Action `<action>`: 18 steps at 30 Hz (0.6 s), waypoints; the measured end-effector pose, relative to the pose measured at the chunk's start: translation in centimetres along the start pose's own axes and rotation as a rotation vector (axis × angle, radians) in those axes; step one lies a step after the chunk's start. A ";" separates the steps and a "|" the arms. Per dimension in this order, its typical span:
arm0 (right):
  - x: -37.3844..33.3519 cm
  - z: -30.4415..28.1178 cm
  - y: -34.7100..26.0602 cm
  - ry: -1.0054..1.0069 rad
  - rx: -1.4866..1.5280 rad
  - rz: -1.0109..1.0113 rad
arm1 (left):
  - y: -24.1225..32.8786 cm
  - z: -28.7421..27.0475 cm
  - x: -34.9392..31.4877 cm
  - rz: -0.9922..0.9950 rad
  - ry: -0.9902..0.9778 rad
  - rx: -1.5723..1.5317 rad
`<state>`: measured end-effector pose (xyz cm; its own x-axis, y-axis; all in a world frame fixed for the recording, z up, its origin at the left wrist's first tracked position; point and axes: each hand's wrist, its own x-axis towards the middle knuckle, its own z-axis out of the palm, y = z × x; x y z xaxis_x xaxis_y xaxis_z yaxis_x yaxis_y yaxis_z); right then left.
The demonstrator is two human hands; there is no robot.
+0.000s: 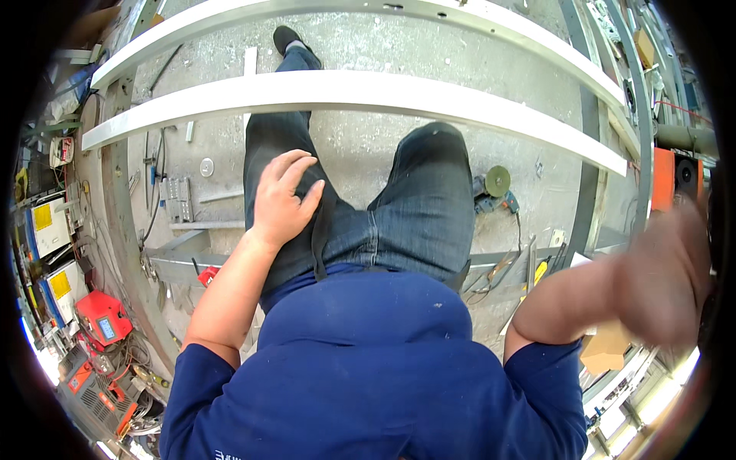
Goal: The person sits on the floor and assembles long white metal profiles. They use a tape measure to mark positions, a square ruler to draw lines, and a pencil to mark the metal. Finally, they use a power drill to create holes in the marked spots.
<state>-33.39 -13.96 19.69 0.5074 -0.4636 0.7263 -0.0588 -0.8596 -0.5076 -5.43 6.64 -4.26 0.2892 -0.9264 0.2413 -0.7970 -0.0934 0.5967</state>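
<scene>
Head view: left hand [287, 195] loosely open over the left thigh [305, 241], holding nothing visible; right hand [665, 272] raised at the right, too blurred to tell its spread or hold. Beyond them, the near white bar [345, 90] spans the grey side rails [589, 192], crossing over the left leg [300, 61]; it looks stiff, smooth and unwieldy, weight unclear, so two well-spaced grips should suit it. Farther off lies a second white bar [345, 6].

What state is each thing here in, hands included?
Left hand: empty, fingers slightly spread, over the left thigh
Right hand: raised, blurred; grip unclear
Near white bar: crosswise, above the floor
Far white bar: crosswise, beyond it
Grinder: lying down, disc fitted; running or not, unclear
</scene>
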 end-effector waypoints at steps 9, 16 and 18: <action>-9.1 1.5 21.1 -0.943 -0.700 0.558 | -6.2 -6.6 11.4 0.080 -0.070 0.582; -6.6 2.5 22.3 -0.850 -0.720 0.591 | -10.1 -8.3 15.1 0.027 -0.275 0.588; -4.5 3.1 23.3 -0.788 -0.737 0.565 | -11.3 -9.1 16.3 -0.053 -0.279 0.613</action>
<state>-34.40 -31.24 3.12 0.6204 -0.7747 -0.1224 -0.7843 -0.6138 -0.0901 13.12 -4.04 -0.12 0.2542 -0.9666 -0.0318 -0.9660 -0.2554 0.0399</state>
